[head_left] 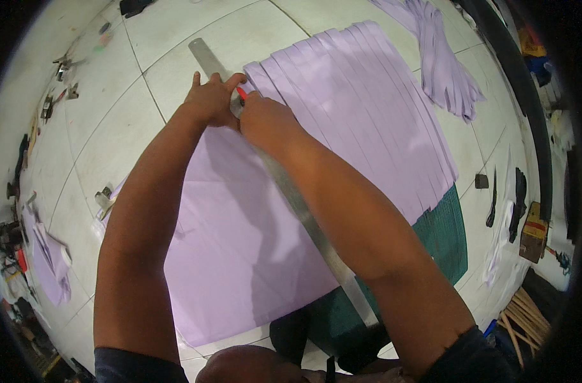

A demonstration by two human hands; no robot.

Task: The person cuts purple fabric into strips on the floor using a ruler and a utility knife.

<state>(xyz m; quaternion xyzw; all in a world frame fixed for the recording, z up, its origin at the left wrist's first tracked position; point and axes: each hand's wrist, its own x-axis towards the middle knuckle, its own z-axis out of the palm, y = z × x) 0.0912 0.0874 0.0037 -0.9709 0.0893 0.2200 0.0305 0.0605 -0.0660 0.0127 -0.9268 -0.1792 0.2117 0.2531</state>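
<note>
A large lilac sheet (240, 236) lies on the white tiled floor over a dark green cutting mat (447, 239). Its right part is cut into several long strips (361, 108). A long metal ruler (303, 214) runs diagonally across the sheet. My left hand (209, 99) presses down flat on the far end of the ruler. My right hand (265, 118) is closed around a red-handled cutter (241, 93) right beside the ruler, at the sheet's far edge.
A bundle of cut lilac strips (444, 57) lies at the far right. Lilac scraps (48, 262) and small tools (61, 67) are scattered at the left. A clip (104, 201) sits near the sheet's left edge. Boxes and wooden sticks (527, 313) crowd the right.
</note>
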